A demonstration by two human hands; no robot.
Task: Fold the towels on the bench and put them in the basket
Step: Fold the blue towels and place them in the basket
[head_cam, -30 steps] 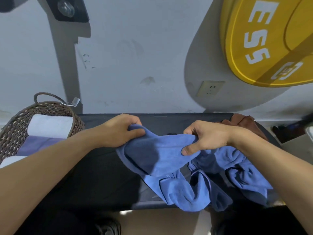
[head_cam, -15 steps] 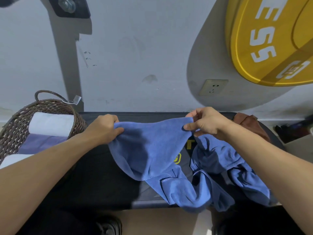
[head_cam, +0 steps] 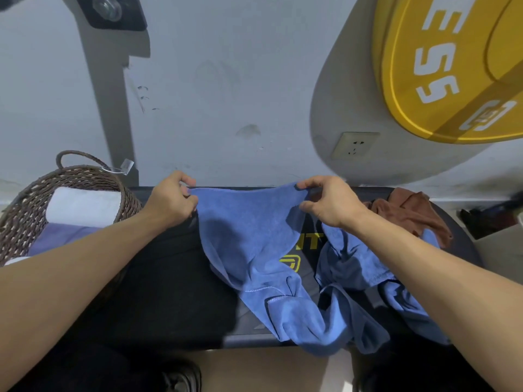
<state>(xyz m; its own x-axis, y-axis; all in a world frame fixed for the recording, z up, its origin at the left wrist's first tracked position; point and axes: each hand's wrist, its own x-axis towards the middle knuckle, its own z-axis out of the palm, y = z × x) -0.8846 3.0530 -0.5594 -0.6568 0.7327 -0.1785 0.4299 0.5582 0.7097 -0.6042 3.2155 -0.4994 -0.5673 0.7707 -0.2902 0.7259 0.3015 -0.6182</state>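
A blue towel (head_cam: 249,230) is stretched above the black bench (head_cam: 169,292). My left hand (head_cam: 172,199) pinches its left top corner and my right hand (head_cam: 328,200) pinches its right top corner. The lower part of the towel hangs crumpled over the bench's front edge. A second blue towel (head_cam: 359,267) lies bunched to the right under my right forearm. A brown towel (head_cam: 410,213) sits crumpled at the bench's far right. The wicker basket (head_cam: 22,202) stands at the left and holds folded white and lilac towels (head_cam: 82,207).
A grey wall with a socket (head_cam: 355,144) runs right behind the bench. A yellow weight plate (head_cam: 452,66) hangs at the upper right. A dark metal bracket (head_cam: 113,12) is at the upper left. Floor shows below the bench front edge.
Both hands have moved apart and up toward the wall, spreading the blue towel's top edge taut between them. The view has tilted slightly.
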